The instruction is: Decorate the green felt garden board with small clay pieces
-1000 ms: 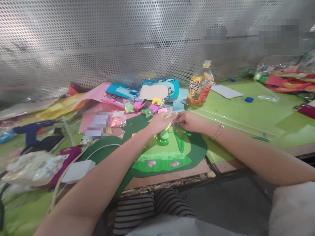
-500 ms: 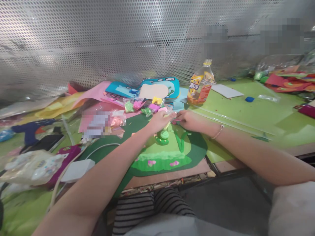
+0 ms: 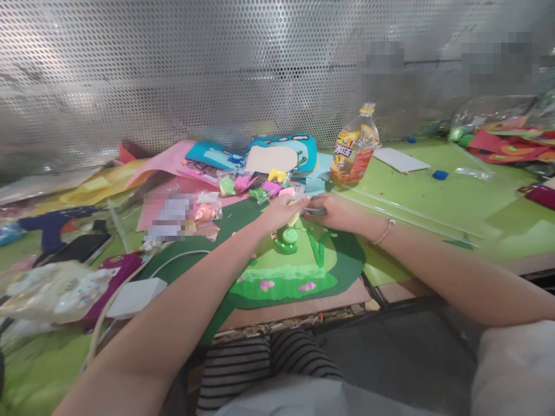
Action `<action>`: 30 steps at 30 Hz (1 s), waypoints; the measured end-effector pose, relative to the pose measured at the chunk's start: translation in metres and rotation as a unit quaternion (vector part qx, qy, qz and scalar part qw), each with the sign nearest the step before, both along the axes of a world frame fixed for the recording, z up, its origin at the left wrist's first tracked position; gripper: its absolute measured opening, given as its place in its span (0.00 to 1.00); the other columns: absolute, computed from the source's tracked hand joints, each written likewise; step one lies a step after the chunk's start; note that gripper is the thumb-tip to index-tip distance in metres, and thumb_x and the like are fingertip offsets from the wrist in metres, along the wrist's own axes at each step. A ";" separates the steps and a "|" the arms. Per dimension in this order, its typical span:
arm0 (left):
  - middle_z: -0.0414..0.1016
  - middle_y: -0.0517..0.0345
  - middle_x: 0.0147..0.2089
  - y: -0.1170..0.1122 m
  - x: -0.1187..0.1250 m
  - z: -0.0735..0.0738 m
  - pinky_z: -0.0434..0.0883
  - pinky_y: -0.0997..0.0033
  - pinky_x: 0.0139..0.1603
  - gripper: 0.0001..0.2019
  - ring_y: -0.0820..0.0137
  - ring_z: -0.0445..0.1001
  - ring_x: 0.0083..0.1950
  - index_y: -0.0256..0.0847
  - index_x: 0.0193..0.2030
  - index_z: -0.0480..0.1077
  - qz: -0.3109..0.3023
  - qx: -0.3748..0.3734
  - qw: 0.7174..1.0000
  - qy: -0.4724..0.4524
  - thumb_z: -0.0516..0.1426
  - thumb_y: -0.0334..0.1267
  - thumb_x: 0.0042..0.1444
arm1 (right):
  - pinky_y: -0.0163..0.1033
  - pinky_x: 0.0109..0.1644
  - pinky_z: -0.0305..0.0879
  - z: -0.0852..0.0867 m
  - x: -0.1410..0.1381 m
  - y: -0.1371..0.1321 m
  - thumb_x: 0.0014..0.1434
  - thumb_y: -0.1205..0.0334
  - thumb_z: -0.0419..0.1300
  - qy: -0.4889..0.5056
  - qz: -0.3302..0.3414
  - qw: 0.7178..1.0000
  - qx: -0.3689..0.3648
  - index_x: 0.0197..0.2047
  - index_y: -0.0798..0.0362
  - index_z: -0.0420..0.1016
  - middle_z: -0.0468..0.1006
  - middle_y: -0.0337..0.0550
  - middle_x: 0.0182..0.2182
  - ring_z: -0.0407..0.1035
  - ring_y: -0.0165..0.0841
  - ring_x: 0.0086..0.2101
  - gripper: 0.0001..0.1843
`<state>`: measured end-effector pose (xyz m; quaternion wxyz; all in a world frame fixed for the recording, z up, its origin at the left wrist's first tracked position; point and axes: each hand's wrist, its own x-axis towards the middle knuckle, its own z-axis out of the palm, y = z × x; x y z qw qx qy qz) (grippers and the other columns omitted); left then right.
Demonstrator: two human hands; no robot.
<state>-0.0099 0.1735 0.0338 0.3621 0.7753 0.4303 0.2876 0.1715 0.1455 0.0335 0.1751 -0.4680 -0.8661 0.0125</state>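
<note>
My left hand [image 3: 281,212] is over the upper part of a green clay picture [image 3: 281,289] on a dark green sheet [image 3: 353,254]. Its fingers are pressed together beside a pale yellow clay piece [image 3: 293,220], and whatever they hold is hidden. Close on the right, my right hand [image 3: 336,212] is closed around a thin stick-like tool [image 3: 315,210], whose tip points toward the left fingertips. Below the hands, a light green clay spiral [image 3: 289,236] sits on the picture. Pink clay flowers [image 3: 307,286] dot its lower green band.
Bagged clay [image 3: 226,185] lies behind the hands, near a drink bottle [image 3: 353,153]. To the left are a glue gun [image 3: 54,228], a phone [image 3: 80,249], a white box [image 3: 136,297] and a cable [image 3: 97,329]. A perforated metal panel [image 3: 217,75] stands behind.
The thin tool in my right hand has shifted slightly, and the right fingers have moved a little left. My left hand stays nearly in place.
</note>
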 end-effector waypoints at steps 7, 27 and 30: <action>0.58 0.64 0.17 -0.001 -0.001 0.005 0.52 0.74 0.24 0.26 0.75 0.59 0.23 0.39 0.22 0.61 0.023 0.009 0.999 -0.020 0.50 0.64 0.49 | 0.35 0.40 0.64 -0.010 -0.003 0.006 0.57 0.60 0.56 0.027 0.007 1.000 0.003 0.42 0.53 0.77 0.79 0.47 0.39 0.71 0.34 0.36 0.13; 0.68 0.58 0.24 0.009 -0.005 0.002 0.60 0.72 0.31 0.21 0.71 0.67 0.29 0.38 0.27 0.67 0.073 0.055 0.994 -0.057 0.52 0.57 0.52 | 0.35 0.37 0.62 0.005 0.004 0.005 0.57 0.61 0.55 0.104 -0.051 0.993 0.020 0.38 0.55 0.77 0.79 0.46 0.34 0.70 0.32 0.33 0.12; 0.71 0.57 0.30 0.011 -0.007 0.004 0.61 0.72 0.35 0.19 0.69 0.68 0.34 0.37 0.32 0.67 0.075 0.082 0.993 -0.043 0.55 0.54 0.50 | 0.34 0.35 0.61 0.008 0.002 0.003 0.56 0.59 0.55 0.183 -0.067 0.980 0.028 0.34 0.56 0.76 0.77 0.43 0.30 0.68 0.31 0.30 0.11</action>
